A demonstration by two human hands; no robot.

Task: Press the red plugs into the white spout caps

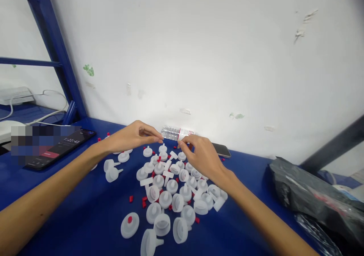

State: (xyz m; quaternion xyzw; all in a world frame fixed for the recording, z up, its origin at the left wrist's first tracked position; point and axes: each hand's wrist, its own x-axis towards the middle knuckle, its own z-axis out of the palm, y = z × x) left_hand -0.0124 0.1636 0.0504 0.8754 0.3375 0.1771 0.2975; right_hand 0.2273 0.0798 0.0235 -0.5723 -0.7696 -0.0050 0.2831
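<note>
My left hand (138, 136) hovers over the back of the pile, fingers stretched to the right, with no object visible in it. Just below its fingertips stands a white spouted cap (162, 148). Across from it, my right hand (200, 153) has thumb and fingers brought together in a pinch; whatever may be between them is too small to make out. Beneath both hands spreads a loose pile of white plastic spouted caps (172, 186), some upright and some tipped over. Small red tip caps (144, 203) lie scattered among them. One white cap (130, 225) at the front left has a red tip on its spout.
A clear plastic bottle (171, 132) lies against the white wall, with a dark phone (222, 150) right of it. Another phone (68, 144) with a lit timer rests at the left. A grey plastic bag (309, 188) sits on the blue table (93, 218) at right.
</note>
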